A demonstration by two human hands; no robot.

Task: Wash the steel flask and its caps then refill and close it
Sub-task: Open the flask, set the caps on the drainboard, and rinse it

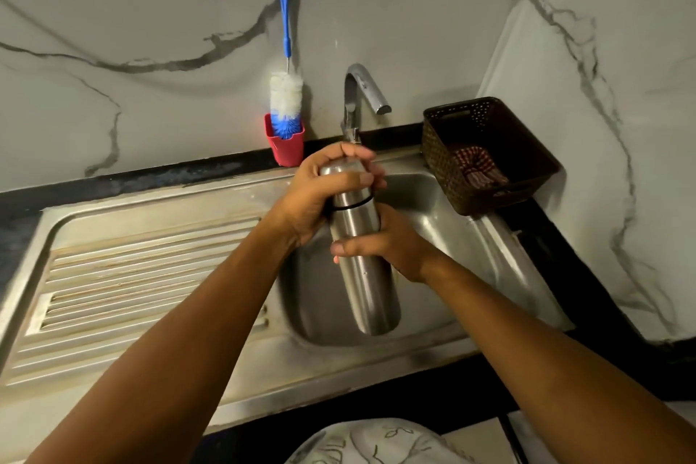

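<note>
Steel flask (371, 286) sits tilted over the sink basin (433, 237), tap (359, 87) at its 12 o'clock. Left hand (320, 196) wraps the cap (339, 171), right hand (391, 245) grips the flask lower down. Looks like uncapping, so lock the flask, twist only the cap, and work over the sink basin.

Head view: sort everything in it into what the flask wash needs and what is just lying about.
Job in hand: steel flask, held by the right hand; its cap, gripped by the left hand; tap; sink; bottle brush, likely for the inside.

Lying about: brown basket; checked cloth in it; red cup round the brush's tip.
</note>
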